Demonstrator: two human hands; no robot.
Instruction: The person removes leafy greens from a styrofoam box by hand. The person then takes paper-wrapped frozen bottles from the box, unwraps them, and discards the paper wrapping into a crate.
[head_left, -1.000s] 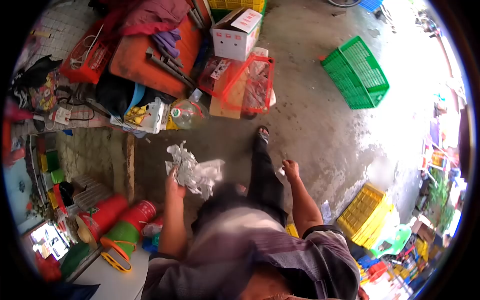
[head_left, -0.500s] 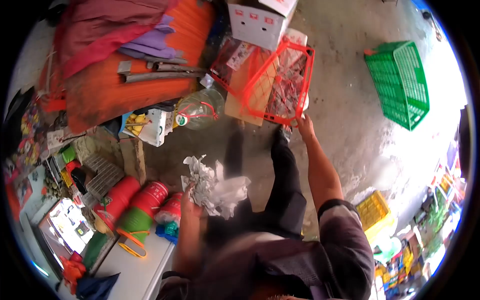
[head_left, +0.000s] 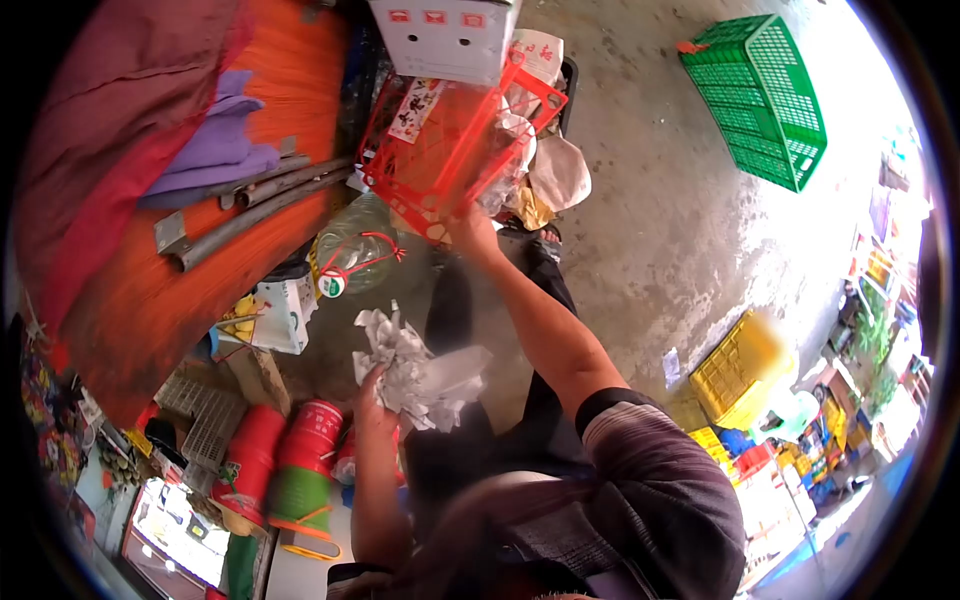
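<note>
Crumpled whitish paper [head_left: 420,375] bunches up in my left hand [head_left: 374,398], in front of my body. My right hand [head_left: 470,228] reaches forward to the near edge of a red plastic crate [head_left: 430,140] and has hold of it; its fingertips are partly blurred. The crate lies tilted beside a white carton [head_left: 447,38]. Paper and bags, among them a pinkish-beige piece [head_left: 560,172], show right of the crate. A large clear bottle [head_left: 362,245] with a red cord stands to its left.
An orange board [head_left: 290,120] with purple cloth [head_left: 220,140] and metal pipes fills the upper left. Red and green buckets [head_left: 300,490] stand lower left. A green crate [head_left: 760,100] is at the upper right, a yellow crate [head_left: 735,370] at the lower right.
My right hand has moved left with the red crate, uncovering paper and bags to its right. My left hand still holds the crumpled paper. The whole view has shifted.
</note>
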